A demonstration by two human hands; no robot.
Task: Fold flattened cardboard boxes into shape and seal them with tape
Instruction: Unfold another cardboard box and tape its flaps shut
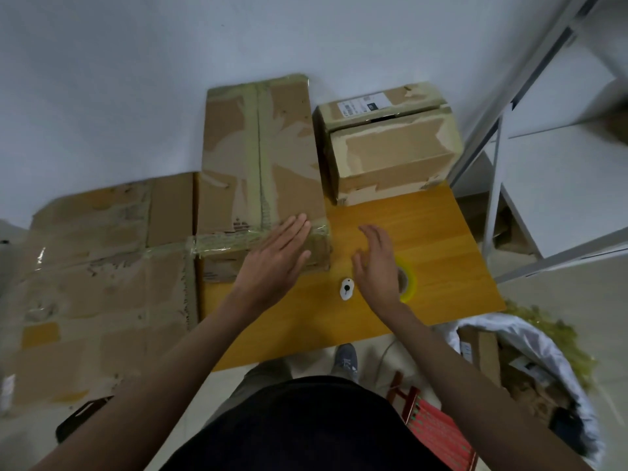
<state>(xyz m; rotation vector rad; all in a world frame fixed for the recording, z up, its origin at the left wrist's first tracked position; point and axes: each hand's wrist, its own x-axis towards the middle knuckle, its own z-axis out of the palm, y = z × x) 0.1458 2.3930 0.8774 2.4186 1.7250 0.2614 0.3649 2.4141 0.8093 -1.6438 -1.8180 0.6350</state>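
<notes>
while both your forearms reach forward over the near edge of the yellow wooden table (424,232), your left hand (277,258) lies flat, fingers straight and together, with the fingertips on the near right corner of the tall taped box (261,158) and the palm over its near face. that box stands on the table's left part, sealed along its top seam and across its near edge with clear tape. your right hand (375,263) is held just above the tabletop, fingers spread and loosely straight, holding nothing; whether it touches the wood you cannot tell. partly hidden under its outer edge lies the roll of yellow tape (409,282), flat on the table. just to the inside of your right wrist sits a small white oval object (347,289) with a dark mark on it. a second, smaller box (387,144) stands at the far right of the table, its top flaps closed with a narrow gap between them and a printed label on the far flap. to the left of the table a large flat stretch of taped cardboard (98,283) spreads out, butting against the tall box. a white metal shelf frame (530,107) rises on the right, and a white sack (530,372) with scraps sits on the floor near your right elbow.
</notes>
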